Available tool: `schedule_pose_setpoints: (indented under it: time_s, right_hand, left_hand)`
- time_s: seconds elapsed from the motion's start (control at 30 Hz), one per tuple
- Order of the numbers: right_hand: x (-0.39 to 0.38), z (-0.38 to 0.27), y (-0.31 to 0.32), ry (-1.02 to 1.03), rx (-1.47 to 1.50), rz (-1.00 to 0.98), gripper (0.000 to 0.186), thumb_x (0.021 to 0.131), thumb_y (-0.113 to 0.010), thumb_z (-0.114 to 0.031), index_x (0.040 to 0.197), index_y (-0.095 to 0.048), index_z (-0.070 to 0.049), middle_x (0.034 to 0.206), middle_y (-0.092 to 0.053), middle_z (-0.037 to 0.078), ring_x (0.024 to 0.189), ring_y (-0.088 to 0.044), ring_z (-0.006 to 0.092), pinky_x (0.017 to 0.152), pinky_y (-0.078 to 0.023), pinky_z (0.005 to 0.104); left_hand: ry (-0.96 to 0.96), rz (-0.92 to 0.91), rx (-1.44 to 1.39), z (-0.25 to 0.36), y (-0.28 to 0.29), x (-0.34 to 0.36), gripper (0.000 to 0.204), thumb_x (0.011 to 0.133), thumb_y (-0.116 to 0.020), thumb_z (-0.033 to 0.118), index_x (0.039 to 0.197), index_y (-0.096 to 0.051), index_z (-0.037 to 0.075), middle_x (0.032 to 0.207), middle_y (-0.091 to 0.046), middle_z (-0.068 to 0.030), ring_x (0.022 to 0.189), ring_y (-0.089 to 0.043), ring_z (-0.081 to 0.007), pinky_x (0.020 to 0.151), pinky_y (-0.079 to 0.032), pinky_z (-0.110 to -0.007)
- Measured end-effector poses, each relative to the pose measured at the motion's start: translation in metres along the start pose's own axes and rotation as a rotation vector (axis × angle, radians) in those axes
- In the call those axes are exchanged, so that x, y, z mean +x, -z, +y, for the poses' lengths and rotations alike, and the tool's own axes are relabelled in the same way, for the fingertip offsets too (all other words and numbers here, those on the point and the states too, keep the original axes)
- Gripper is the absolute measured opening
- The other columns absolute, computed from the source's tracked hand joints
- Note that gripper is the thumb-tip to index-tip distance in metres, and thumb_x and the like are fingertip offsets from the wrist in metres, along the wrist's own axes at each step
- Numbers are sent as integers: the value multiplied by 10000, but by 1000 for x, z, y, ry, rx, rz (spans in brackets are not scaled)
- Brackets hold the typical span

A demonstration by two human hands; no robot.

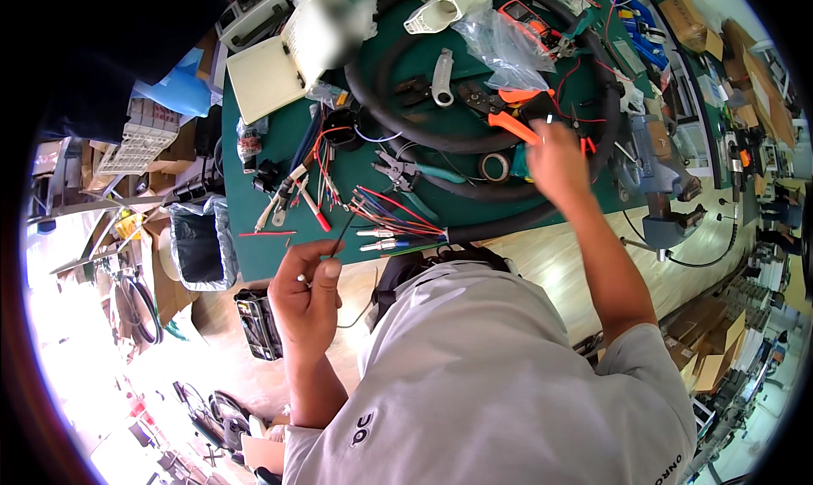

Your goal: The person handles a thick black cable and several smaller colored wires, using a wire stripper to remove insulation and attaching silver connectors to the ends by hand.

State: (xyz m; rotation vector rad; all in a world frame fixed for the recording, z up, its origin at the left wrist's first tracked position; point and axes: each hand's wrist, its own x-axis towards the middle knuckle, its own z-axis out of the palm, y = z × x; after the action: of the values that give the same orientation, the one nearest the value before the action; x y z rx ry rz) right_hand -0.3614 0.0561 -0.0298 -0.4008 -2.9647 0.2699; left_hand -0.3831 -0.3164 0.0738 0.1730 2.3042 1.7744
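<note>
My left hand (pixel 309 294) is raised before the table's near edge, thumb and fingers pinched on a thin black wire (pixel 340 235). A small shiny piece shows between its fingers; I cannot make out its kind. Over the table's right part, my right hand (pixel 557 167) is closed at the end of the orange handle of crimping pliers (pixel 512 127). Their dark head lies inside a coil of thick black cable (pixel 398 133). Stripped red, black and white wires fan from the cable's end (pixel 487 230), some with silver terminals (pixel 377 232).
Green-handled wire strippers (pixel 398 173), a tape roll (pixel 494 167), a grey utility knife (pixel 442 78) and a red multimeter (pixel 523 19) lie on the green table (pixel 275 184). At the right edge sits a bench vise (pixel 665 171). A lined bin (pixel 203 243) stands left.
</note>
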Motion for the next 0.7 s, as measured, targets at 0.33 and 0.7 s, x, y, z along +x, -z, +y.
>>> schedule_pose_setpoints:
  time_s: [0.33,0.7]
  right_hand:
    - [24,-115,-85,309,85,-189,225,754,-662,-118,938,-585,-12,929,-630,172,887,-637,345,750,-552,418]
    - [-56,-62,98,-27,1378,25,489,876,-618,-118,1327,-465,-4,715,-581,88,470,-510,141,430,-435,278]
  left_hand:
    - [-42,-2,-178,-11,4,12,168,997,-543,173,1020,-548,6,815,-590,-30,559,-481,-37,474,-309,-177]
    - [-11,-84,-307,17,-18,17,248,1010,-526,229,1057,-559,-12,576,-493,27,436,-380,-7,408,-281,-168]
